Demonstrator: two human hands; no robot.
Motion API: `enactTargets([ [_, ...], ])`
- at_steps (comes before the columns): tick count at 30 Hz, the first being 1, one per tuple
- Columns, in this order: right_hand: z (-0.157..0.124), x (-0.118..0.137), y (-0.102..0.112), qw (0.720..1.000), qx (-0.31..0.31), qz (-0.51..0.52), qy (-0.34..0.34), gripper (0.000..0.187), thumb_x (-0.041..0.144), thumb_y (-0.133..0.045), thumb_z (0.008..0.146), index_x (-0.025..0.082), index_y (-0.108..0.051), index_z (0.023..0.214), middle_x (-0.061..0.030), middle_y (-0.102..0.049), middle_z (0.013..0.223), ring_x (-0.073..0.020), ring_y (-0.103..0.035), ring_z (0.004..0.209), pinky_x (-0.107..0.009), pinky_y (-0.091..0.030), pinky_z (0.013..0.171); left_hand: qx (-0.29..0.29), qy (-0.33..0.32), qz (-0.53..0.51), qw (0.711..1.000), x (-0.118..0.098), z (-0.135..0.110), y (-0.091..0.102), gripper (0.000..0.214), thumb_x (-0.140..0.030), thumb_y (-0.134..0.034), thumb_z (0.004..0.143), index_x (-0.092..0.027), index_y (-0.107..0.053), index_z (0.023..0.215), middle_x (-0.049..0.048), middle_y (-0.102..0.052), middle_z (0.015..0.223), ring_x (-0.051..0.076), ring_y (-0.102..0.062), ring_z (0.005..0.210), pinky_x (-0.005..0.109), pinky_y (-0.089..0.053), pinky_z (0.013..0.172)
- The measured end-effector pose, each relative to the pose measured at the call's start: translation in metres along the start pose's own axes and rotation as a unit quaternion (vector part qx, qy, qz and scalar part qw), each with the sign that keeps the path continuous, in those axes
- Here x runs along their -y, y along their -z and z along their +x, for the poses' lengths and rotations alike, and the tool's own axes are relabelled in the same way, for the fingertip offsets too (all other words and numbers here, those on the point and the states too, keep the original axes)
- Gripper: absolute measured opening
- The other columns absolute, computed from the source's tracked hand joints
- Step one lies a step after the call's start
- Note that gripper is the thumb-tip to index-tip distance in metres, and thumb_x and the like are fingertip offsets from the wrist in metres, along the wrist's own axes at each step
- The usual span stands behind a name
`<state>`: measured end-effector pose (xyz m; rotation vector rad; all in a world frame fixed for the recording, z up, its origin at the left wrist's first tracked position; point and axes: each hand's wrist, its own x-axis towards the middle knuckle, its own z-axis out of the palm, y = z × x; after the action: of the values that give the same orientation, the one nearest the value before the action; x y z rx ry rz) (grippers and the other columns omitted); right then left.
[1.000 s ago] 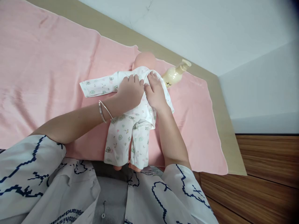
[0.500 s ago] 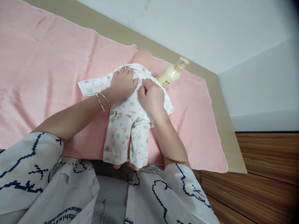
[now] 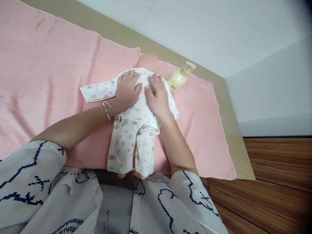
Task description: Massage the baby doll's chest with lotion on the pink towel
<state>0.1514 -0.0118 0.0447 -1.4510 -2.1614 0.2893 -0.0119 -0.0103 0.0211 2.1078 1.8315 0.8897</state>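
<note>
A baby doll (image 3: 147, 62) lies on a pink blanket, its feet toward me. It wears a white printed top (image 3: 137, 112) and matching trousers (image 3: 123, 146). My left hand (image 3: 128, 87) rests flat on the upper left of the top, fingers stretched out. On the right side of the chest is my right hand (image 3: 158, 96), its fingers apart and slightly blurred, with nothing visible in it. The doll's left-side sleeve (image 3: 97, 91) extends out over the blanket. Most of the doll's head is in view; its face cannot be made out.
A cream pump bottle (image 3: 179, 78) is just right of the doll's shoulder. The pink blanket (image 3: 202, 130) covers much of a beige tabletop (image 3: 234, 130). A white wall (image 3: 195, 32) rises behind, and brown wood-grain panels (image 3: 278, 156) lie at the right.
My right hand's fingers have come away from their pinch at the top's front edge and spread upward over the chest. My left hand stays on the top. The view has shifted slightly.
</note>
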Motion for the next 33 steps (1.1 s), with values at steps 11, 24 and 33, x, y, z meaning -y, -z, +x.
enactTargets([
  [11, -0.007, 0.010, -0.002, 0.999, -0.042, -0.007, 0.016, 0.051, 0.044, -0.029, 0.103, 0.030, -0.045, 0.149, -0.0065, -0.039, 0.163, -0.0303, -0.026, 0.156, -0.067, -0.023, 0.124, -0.033, -0.017, -0.001, 0.999, -0.001, -0.002, 0.002, 0.045, -0.030, -0.035, 0.099, -0.018, -0.055, 0.138, 0.0045, -0.057, 0.147, 0.019, -0.045, 0.141, 0.038, -0.029, 0.124],
  [24, -0.006, 0.015, -0.002, 0.999, 0.014, -0.042, 0.016, 0.048, 0.041, -0.033, 0.102, 0.029, -0.047, 0.146, -0.0057, -0.037, 0.164, -0.0301, -0.025, 0.156, -0.065, -0.024, 0.125, -0.022, -0.016, -0.003, 1.000, 0.003, 0.000, -0.002, 0.051, -0.039, -0.028, 0.101, -0.028, -0.047, 0.147, 0.0044, -0.055, 0.151, 0.024, -0.042, 0.146, 0.052, -0.029, 0.123],
  [33, -0.005, 0.013, -0.006, 1.000, -0.002, -0.019, 0.022, 0.048, 0.041, -0.030, 0.102, 0.031, -0.050, 0.144, -0.0047, -0.042, 0.162, -0.0291, -0.026, 0.156, -0.067, -0.021, 0.125, -0.012, -0.010, -0.013, 1.000, 0.002, -0.001, 0.000, 0.054, -0.041, -0.019, 0.101, -0.020, -0.048, 0.142, -0.0013, -0.052, 0.152, 0.017, -0.039, 0.143, 0.044, -0.025, 0.125],
])
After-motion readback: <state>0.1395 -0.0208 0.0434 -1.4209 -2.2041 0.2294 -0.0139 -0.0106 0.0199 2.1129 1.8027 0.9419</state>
